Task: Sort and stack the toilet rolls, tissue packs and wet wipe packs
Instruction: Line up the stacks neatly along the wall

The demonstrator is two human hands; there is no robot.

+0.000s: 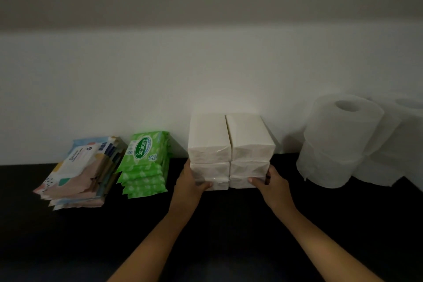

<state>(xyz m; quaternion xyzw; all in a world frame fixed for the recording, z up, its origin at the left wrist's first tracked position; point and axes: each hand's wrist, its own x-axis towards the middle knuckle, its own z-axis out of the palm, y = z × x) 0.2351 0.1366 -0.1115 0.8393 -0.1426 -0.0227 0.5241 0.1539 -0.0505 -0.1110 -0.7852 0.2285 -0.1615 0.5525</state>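
Six white tissue packs [231, 144] in clear plastic wrap stand straight ahead of me at twelve o'clock. They make two columns of three, side by side and touching, on the black tabletop [68, 247] close to the white wall [137, 87]. My left hand [190, 181] grasps the foot of the left column, with the thumb laid across the front of the bottom pack and the fingers wrapped out of sight round its left side. My right hand [272, 186] grasps the foot of the right column the same way, thumb on the front and fingers curled round the right side.

At ten o'clock, just beside the columns, sits a neat stack of green wet wipe packs [146, 162]; the top one reads Sanicare. Beside it at nine o'clock lies a looser pile of pastel wet wipe packs [80, 174] with patterned wrappers, their edges askew.

At two o'clock the white toilet rolls [338, 139] stand upright, one on another. A second such pair touches them on the far right, partly cut off by the frame edge.
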